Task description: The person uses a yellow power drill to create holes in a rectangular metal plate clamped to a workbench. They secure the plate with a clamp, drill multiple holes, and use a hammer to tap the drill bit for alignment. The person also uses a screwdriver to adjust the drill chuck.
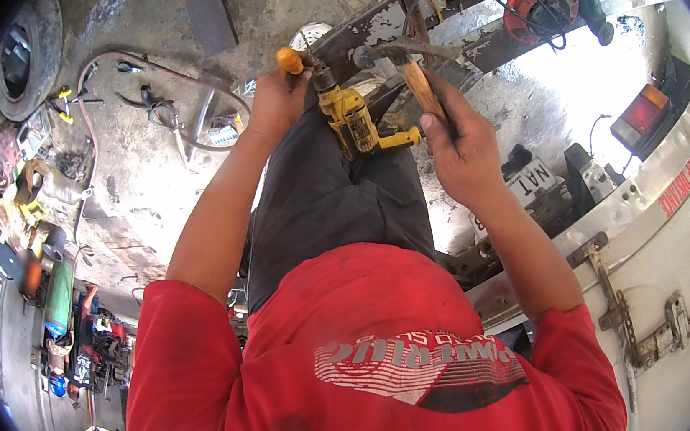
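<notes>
The person's left hand is at the far middle of the scene, its fingers curled in around a tool with an orange handle; whatever lies beyond that handle is too hidden to tell. The right hand is wrapped around the wooden grip of a hammer, thumb along the near side, with little gap between fingers and wood. The hammer's head lies on the far side of that hand, in front of a dark metal beam with flaking paint; whether the two touch, I cannot tell.

Between the hands is a yellow drill, its chuck close to the left hand and its handle toward the right. It overlaps the far end of the dark trousers, and neither hand seems to grip it; what bears its weight is unclear.

The step in hand looks like hammer work with the orange-handled tool beside the beam. As a judgement, the next move calls for a steady left grip, a controlled swing from the right, and fingers well clear of the hammer head, with the drill kept from slipping.
</notes>
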